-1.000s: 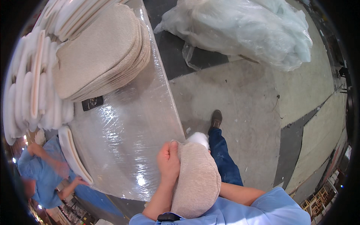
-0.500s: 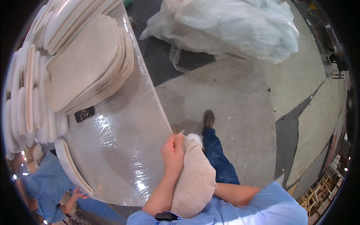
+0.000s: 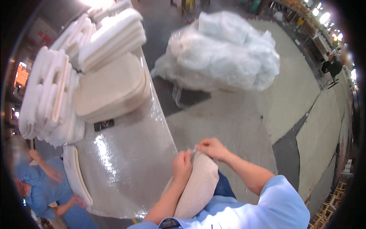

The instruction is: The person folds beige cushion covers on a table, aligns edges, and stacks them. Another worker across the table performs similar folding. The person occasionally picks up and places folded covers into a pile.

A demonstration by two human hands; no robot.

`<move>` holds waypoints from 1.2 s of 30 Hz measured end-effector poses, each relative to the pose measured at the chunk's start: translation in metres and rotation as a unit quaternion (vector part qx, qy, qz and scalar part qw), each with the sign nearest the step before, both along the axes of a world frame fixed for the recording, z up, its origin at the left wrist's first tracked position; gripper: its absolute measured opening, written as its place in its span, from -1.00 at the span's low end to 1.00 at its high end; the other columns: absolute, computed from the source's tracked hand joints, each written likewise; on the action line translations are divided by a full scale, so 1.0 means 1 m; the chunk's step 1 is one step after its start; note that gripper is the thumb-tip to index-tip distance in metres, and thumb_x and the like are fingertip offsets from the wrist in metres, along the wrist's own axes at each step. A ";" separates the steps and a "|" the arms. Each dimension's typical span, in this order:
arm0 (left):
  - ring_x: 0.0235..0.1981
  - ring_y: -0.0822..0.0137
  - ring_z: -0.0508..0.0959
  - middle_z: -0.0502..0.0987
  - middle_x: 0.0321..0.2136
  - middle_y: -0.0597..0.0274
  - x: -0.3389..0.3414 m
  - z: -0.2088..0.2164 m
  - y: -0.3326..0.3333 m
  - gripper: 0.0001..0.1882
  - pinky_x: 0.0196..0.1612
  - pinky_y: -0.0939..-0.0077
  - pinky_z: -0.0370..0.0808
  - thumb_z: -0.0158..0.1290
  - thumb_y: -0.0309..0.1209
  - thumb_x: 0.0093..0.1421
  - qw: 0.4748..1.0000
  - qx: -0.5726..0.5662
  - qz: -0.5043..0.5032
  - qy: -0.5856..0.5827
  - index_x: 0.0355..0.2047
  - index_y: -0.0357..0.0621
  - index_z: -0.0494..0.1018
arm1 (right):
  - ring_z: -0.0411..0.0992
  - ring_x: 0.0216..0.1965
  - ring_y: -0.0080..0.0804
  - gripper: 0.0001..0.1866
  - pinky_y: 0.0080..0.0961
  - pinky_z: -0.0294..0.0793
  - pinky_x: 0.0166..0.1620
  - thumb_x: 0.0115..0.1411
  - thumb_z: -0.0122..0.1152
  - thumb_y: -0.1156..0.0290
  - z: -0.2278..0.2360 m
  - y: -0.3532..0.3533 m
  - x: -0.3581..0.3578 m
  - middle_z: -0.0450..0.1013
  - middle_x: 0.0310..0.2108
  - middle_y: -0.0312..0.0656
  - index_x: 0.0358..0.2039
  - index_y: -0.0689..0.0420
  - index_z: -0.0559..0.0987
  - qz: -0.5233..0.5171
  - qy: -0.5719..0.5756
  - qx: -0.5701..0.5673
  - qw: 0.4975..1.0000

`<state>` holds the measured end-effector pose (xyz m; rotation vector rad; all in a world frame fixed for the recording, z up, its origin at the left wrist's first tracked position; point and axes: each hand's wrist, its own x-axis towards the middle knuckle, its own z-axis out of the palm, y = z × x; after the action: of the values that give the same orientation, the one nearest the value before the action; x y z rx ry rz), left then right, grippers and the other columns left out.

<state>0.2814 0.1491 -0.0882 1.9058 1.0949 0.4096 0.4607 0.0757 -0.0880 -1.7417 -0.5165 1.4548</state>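
A beige fabric cushion (image 3: 198, 183) leans upright against my body at the table's near right corner, its upper end pointing away from me. My left hand (image 3: 182, 166) is closed on the upper left of that end, thumb up. At the same upper edge, my right hand (image 3: 212, 149) pinches with thumb and forefinger, just right of the left fingers. What exactly sits between the right fingertips is too small to make out. Farther along the table lies a neat stack of beige cushions (image 3: 108, 89) with rounded corners.
White foam pads (image 3: 47, 101) pile up at the far left, with more foam pads (image 3: 112, 38) behind the stack. A black phone-like object (image 3: 104, 125) lies on the plastic-covered table (image 3: 129, 168). One foam pad (image 3: 74, 173) lines the left edge beside a co-worker (image 3: 47, 187). A plastic-wrapped bundle (image 3: 225, 53) rests on the floor.
My right hand has come out from behind the cushion up to its top edge beside my left hand. The view has tilted up, and the co-worker has raised an arm.
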 end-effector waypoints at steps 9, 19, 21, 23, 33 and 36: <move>-0.45 -0.24 0.57 0.54 -0.50 -0.17 -0.078 0.033 -0.022 -0.58 -0.37 -0.01 0.45 0.04 -0.10 0.45 0.994 0.091 0.034 0.040 -0.43 -0.18 0.47 | 0.51 -0.42 -0.52 -0.63 -0.49 0.53 -0.40 0.34 0.39 0.07 0.035 -0.002 -0.054 0.57 -0.41 -0.32 -0.29 0.17 0.71 0.141 0.080 0.019 0.987; -0.25 -0.28 0.61 0.61 -0.36 -0.21 -0.081 0.027 -0.028 -0.57 -0.20 -0.09 0.48 0.08 -0.06 0.39 0.999 0.009 -0.025 0.043 -0.30 -0.25 0.55 | 0.53 -0.18 0.05 -0.71 -0.11 0.51 -0.14 0.29 0.33 0.12 0.007 -0.029 -0.072 0.52 -0.24 -0.04 -0.34 0.10 0.64 0.162 -0.396 0.235 0.873; -0.21 -0.29 0.60 0.61 -0.33 -0.24 -0.078 0.020 -0.024 -0.58 -0.18 -0.09 0.48 0.11 -0.07 0.37 0.998 -0.033 -0.048 0.028 -0.28 -0.26 0.55 | 0.52 -0.15 0.06 -0.73 -0.09 0.51 -0.14 0.30 0.32 0.15 0.009 -0.033 -0.069 0.51 -0.24 -0.05 -0.35 0.11 0.63 0.158 -0.408 0.249 0.864; -0.19 -0.29 0.59 0.61 -0.31 -0.24 -0.076 0.018 -0.023 -0.60 -0.16 -0.09 0.48 0.13 -0.10 0.35 0.997 -0.027 -0.068 0.026 -0.27 -0.27 0.56 | 0.52 -0.16 0.05 -0.74 -0.09 0.51 -0.14 0.30 0.32 0.17 0.015 -0.039 -0.070 0.51 -0.26 -0.05 -0.35 0.12 0.61 0.148 -0.417 0.280 0.852; -0.21 -0.25 0.58 0.60 -0.30 -0.18 -0.037 0.023 -0.043 -0.67 -0.12 -0.13 0.49 0.15 -0.15 0.30 0.990 0.095 -0.102 0.037 -0.32 -0.22 0.57 | 0.49 -0.38 -0.40 -0.71 -0.35 0.48 -0.26 0.36 0.36 0.12 -0.003 -0.063 -0.041 0.55 -0.39 -0.25 -0.31 0.09 0.67 0.090 -0.230 0.109 0.963; -0.18 -0.23 0.60 0.61 -0.26 -0.24 -0.039 0.016 -0.039 -0.64 -0.10 -0.06 0.52 0.14 -0.12 0.32 0.992 0.057 -0.099 0.056 -0.29 -0.23 0.58 | 0.44 -0.39 -0.60 -0.68 -0.49 0.44 -0.29 0.41 0.33 0.06 -0.007 -0.057 -0.033 0.52 -0.41 -0.39 -0.31 0.05 0.67 0.084 0.054 0.004 0.995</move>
<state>0.2429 0.1101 -0.0727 2.1379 0.9594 0.2608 0.4281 0.0183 -0.0955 -1.6359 -0.6218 1.6519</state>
